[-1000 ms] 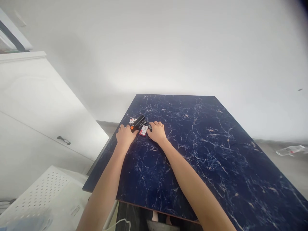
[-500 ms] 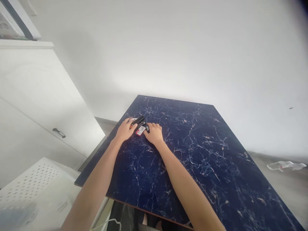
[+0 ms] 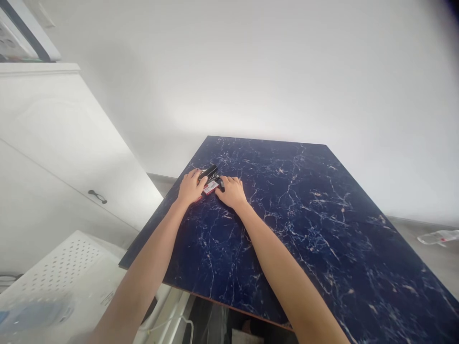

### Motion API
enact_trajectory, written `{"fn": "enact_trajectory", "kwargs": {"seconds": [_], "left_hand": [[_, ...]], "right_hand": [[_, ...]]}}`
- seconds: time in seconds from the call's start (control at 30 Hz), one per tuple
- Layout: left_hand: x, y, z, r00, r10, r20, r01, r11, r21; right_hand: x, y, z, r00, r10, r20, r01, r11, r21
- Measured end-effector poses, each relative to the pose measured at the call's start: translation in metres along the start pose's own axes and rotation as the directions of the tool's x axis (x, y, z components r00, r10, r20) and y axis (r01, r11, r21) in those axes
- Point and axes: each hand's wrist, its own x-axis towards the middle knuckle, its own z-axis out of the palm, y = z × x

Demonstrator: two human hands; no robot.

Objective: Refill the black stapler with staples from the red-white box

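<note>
On the blue marbled table (image 3: 304, 229), a small group of items lies between my two hands. A black stapler (image 3: 211, 171) slants at the back of the group. In front of it is a small red-and-white box (image 3: 211, 187). My left hand (image 3: 190, 187) curls around the left end of the stapler, thumb on its near side, hiding other items beneath. My right hand (image 3: 231, 192) closes from the right around a small black object (image 3: 221, 183), mostly hidden by the fingers, its thumb near the box.
A white wall (image 3: 268, 71) stands behind the table. To the left are a white cabinet (image 3: 64, 134) with a dark handle and a white perforated box (image 3: 64, 263) with a clear plastic bottle (image 3: 36, 313) on it. Another clear bottle (image 3: 437, 237) lies at the right, beyond the table edge.
My left hand has shifted over more of the stapler's end, and the red-and-white box has turned slightly between the hands. The whole view has shifted a little.
</note>
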Motion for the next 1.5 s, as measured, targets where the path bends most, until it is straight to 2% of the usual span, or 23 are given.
{"fn": "enact_trajectory", "kwargs": {"seconds": [0.07,0.1,0.13,0.2,0.23,0.3,0.43,0.53,0.7,0.87,1.07,1.17,1.37,1.5], "left_hand": [[0.001,-0.003,-0.011,0.998,-0.060,0.005,0.060,0.998,0.018],[0.001,-0.007,-0.018,0.994,-0.098,0.045,0.097,0.995,0.031],[0.000,-0.011,-0.026,0.983,-0.133,0.130,0.128,0.991,0.045],[-0.002,-0.018,-0.040,0.906,-0.163,0.392,0.142,0.986,0.083],[-0.004,-0.021,-0.046,0.890,-0.150,0.431,0.114,0.988,0.108],[-0.006,-0.023,-0.052,0.888,-0.130,0.442,0.077,0.988,0.136],[-0.008,-0.015,-0.052,0.911,-0.007,0.412,-0.039,0.994,0.104],[-0.009,-0.009,-0.051,0.933,-0.034,0.358,-0.016,0.991,0.135],[-0.005,-0.011,-0.050,0.945,0.039,0.326,-0.014,0.997,-0.078],[0.003,-0.014,-0.033,0.981,-0.022,0.194,0.061,0.979,-0.193],[0.005,-0.012,-0.014,0.980,0.157,0.120,-0.131,0.970,-0.206],[0.005,-0.008,-0.017,0.984,0.148,0.095,-0.130,0.977,-0.172],[0.005,-0.005,-0.018,0.975,0.178,0.134,-0.153,0.972,-0.179],[0.005,-0.008,-0.008,0.983,0.180,0.037,-0.173,0.976,-0.135]], "right_hand": [[0.000,0.001,-0.001,1.000,-0.010,0.008,0.010,1.000,0.002],[0.000,0.001,-0.001,1.000,-0.012,0.005,0.012,1.000,0.001],[0.001,0.001,-0.001,1.000,-0.012,-0.002,0.011,1.000,-0.002],[0.002,0.002,0.000,1.000,-0.006,-0.023,0.006,1.000,-0.012],[0.003,0.002,0.001,1.000,-0.005,-0.029,0.004,1.000,-0.018],[0.004,0.002,0.004,0.999,-0.008,-0.033,0.007,1.000,-0.028],[0.003,0.002,0.006,0.999,-0.018,-0.033,0.017,0.999,-0.043],[0.002,0.003,0.005,1.000,-0.017,-0.020,0.016,0.999,-0.050],[0.002,0.003,0.004,0.999,-0.030,-0.018,0.029,0.998,-0.048],[0.000,0.002,0.003,0.999,-0.030,-0.013,0.029,0.998,-0.056],[0.000,0.002,0.004,0.999,-0.035,-0.029,0.033,0.998,-0.055],[0.001,0.004,0.005,0.999,-0.031,-0.032,0.029,0.998,-0.052],[0.002,0.006,0.006,0.999,-0.029,-0.032,0.028,0.999,-0.039],[0.002,0.005,0.005,0.999,-0.031,-0.036,0.030,0.999,-0.017]]}}
